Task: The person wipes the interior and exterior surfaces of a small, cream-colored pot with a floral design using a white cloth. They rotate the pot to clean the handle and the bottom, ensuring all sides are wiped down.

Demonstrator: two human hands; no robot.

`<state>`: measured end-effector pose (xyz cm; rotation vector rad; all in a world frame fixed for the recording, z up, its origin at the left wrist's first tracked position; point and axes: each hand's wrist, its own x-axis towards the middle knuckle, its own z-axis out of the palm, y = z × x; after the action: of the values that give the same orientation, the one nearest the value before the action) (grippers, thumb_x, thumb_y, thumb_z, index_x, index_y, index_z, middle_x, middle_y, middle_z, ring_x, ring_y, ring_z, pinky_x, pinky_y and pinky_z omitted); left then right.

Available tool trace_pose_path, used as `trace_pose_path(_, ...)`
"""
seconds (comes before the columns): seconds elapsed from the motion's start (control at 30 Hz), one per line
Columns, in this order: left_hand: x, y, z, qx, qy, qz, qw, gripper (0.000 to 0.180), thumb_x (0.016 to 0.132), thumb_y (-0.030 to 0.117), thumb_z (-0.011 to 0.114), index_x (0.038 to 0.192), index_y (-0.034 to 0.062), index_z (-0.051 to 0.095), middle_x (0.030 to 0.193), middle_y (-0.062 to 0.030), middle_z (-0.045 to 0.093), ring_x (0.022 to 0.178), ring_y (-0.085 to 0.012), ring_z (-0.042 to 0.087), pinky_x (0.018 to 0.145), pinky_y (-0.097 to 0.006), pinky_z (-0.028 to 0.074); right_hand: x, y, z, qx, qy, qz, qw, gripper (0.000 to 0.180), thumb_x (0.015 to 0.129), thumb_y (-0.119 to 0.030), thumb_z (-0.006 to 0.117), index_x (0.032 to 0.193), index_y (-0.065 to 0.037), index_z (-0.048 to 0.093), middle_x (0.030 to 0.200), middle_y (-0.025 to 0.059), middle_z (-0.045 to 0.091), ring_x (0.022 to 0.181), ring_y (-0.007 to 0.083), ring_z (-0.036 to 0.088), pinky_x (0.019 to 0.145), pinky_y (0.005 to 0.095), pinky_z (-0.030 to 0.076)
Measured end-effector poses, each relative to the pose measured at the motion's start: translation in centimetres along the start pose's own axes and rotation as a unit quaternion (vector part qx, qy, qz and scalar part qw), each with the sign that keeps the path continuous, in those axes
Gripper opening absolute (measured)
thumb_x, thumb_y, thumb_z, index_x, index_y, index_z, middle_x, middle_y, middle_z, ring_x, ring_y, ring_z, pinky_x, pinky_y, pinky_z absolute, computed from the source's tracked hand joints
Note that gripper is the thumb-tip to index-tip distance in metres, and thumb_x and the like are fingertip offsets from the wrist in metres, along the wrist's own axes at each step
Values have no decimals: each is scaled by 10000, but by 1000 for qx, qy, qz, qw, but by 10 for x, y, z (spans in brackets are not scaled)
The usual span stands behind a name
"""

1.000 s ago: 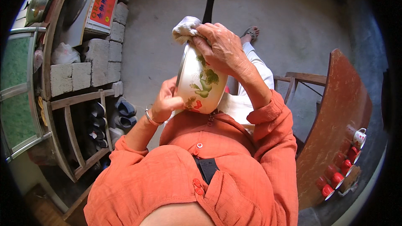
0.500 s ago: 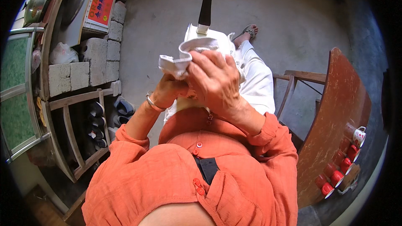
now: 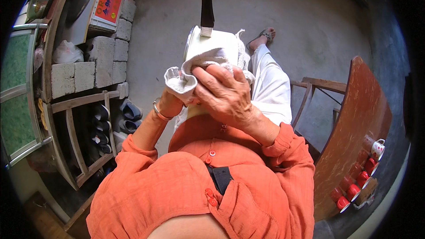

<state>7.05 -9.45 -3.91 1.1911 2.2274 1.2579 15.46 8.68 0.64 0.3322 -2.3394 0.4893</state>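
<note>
Right hand (image 3: 223, 93) pressing white cloth (image 3: 195, 71) onto white pot (image 3: 212, 44).
Pot at frame centre, black handle (image 3: 206, 0) toward 12 o'clock; left hand (image 3: 170, 104) grips pot underneath, 7 o'clock.

Soft daylight, sharp, fisheye-bent dark rim

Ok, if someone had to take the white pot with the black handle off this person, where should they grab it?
By the long black handle: it sticks straight out from the white pot, away from the body, bare and unobstructed. Come from the far side, along its length. The pot's body is poor: the right hand presses a white cloth over it and the left hand supports it beneath.
</note>
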Motion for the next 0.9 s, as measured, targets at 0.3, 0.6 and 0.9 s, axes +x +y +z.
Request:
trace_pose_path(0.3, 0, 21, -4, -524, -95, -186, 826, 492, 653, -57, 504, 1139, -40, 579, 1060, -53, 656, 951, -118, 601, 838, -271, 494, 9, 77, 8, 367, -65, 399, 838, 290, 859, -224, 539, 1037, -16, 637, 1073, 157, 631, 1037, 322, 541, 924, 386, 425)
trace_pose_path(0.6, 60, 69, -20, -494, -11, -243, 835, 376, 948, 193, 548, 1265, 4, 475, 1096, -71, 615, 969, -138, 615, 848, -283, 513, 12, 53, -1, 290, -15, 342, 894, 238, 845, -162, 552, 996, 3, 631, 998, 169, 637, 1014, 334, 552, 894, 408, 439)
trace_pose_path(0.9, 52, 60, -10, -412, -87, -153, 894, 443, 962, 232, 561, 1313, -20, 464, 1160, -33, 587, 1038, -79, 531, 912, -243, 439, -4, 89, 5, 487, 111, 539, 678, 322, 943, -148, 550, 1219, 16, 529, 1017, 64, 642, 850, 102, 588, 735, 217, 485)
